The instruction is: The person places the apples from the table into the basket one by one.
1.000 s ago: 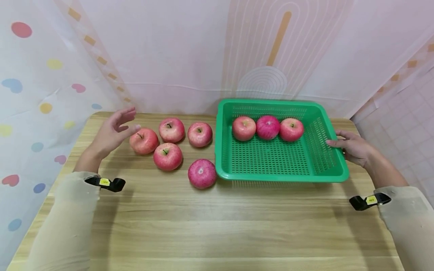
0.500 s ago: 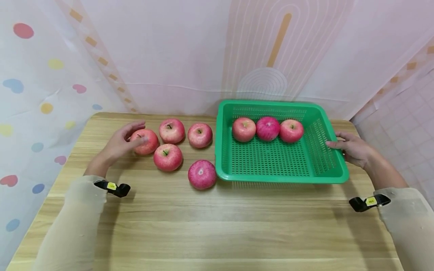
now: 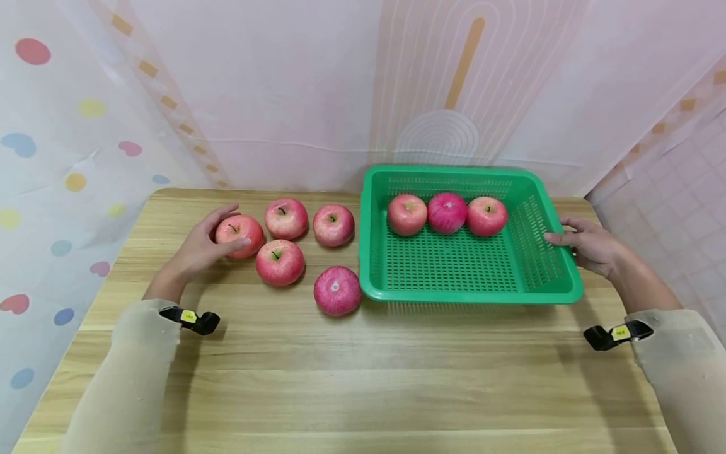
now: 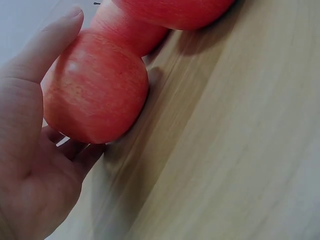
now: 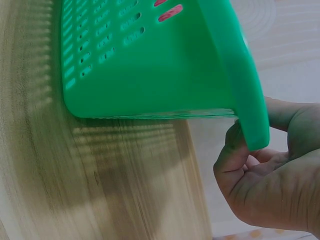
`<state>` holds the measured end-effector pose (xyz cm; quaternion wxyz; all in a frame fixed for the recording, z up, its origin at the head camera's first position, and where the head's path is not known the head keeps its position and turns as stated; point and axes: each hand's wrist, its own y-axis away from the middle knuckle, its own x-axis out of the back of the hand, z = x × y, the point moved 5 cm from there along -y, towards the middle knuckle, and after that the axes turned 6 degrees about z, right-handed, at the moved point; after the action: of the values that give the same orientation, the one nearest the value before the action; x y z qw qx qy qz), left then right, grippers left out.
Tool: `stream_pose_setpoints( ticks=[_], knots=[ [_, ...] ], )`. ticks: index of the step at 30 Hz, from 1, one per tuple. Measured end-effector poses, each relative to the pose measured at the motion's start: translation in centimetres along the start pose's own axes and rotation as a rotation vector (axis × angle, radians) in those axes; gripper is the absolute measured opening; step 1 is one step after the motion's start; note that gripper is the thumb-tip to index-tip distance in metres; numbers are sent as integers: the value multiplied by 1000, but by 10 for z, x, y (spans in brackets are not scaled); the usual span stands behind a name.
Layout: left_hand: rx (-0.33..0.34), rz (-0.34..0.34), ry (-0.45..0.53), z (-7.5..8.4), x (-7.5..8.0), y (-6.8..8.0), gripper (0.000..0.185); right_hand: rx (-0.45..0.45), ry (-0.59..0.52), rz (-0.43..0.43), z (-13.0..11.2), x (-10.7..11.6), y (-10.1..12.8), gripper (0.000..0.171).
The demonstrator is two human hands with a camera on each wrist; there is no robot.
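Note:
My left hand point(image 3: 201, 247) is curled round the leftmost red apple point(image 3: 241, 237), thumb along its near side and fingers behind it. In the left wrist view this apple point(image 4: 97, 87) sits on the wood between thumb and fingers. Close to it on the table are several more apples, among them one with its stem up point(image 3: 280, 263) and a darker pink one point(image 3: 337, 291) beside the basket. My right hand point(image 3: 592, 247) grips the right rim of a green plastic basket point(image 3: 454, 296), thumb over the rim and fingers curled underneath point(image 5: 232, 157). Three apples stand in a row inside.
The wooden table point(image 3: 363, 378) reaches back to a pale patterned curtain point(image 3: 295, 94). The basket stands at the back right, near the curtain. A polka-dot cloth point(image 3: 51, 252) hangs at the left.
My left hand has moved right and down onto the leftmost apple, and its fingers have closed round it. The right hand and the basket have stayed in place.

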<state>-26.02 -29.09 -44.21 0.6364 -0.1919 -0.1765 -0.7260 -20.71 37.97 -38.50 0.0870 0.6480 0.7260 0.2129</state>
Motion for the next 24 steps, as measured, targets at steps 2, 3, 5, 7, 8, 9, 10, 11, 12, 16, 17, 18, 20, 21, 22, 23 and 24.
stream_pose_setpoints(
  ticks=[2,3,5,7,8,9,10,11,12,16,17,18,20,21,22,23,24],
  knots=[
    [5,5,1,-1,-1,0,82,0,-5,3,-1,0,0,13],
    [5,8,1,-1,-1,0,82,0,-8,1,-1,0,0,13],
    [8,13,-1,-1,-2,-1,82,2,-16,0,-2,0,-1,13],
    [12,15,4,-2,-3,-1,83,3,-22,1,-3,0,-1,13],
    [17,16,6,-2,-3,-1,83,4,-27,-2,-3,0,-1,13],
    [22,14,9,-2,-4,-1,83,4,-31,-2,-4,-1,0,13],
    [26,11,13,-2,-4,-2,84,5,-34,-3,-4,-1,0,14],
    [28,9,17,-2,-5,-2,84,6,-39,-4,-4,-1,0,14],
    [31,6,19,-2,-5,-3,85,6,-40,-5,-4,-1,0,14],
    [39,2,21,-2,-7,-4,88,2,-49,-6,-3,-1,0,15],
    [41,4,19,-2,-8,-3,89,-1,-50,-4,-3,-1,0,14],
    [44,4,19,-1,-8,-3,89,-4,-51,-5,-3,-2,0,15],
    [46,5,26,-1,-9,-2,88,-7,-51,-4,-2,-2,0,15],
    [44,6,27,-1,-9,-2,87,-9,-50,-2,-2,-2,0,15],
    [40,8,25,-1,-10,-2,85,-11,-49,-1,-2,-2,0,15],
    [34,10,22,0,-10,-1,83,-13,-51,-1,-2,-2,0,15],
    [26,12,18,0,-10,-1,81,-14,-50,0,-2,-2,0,15]
  ],
)
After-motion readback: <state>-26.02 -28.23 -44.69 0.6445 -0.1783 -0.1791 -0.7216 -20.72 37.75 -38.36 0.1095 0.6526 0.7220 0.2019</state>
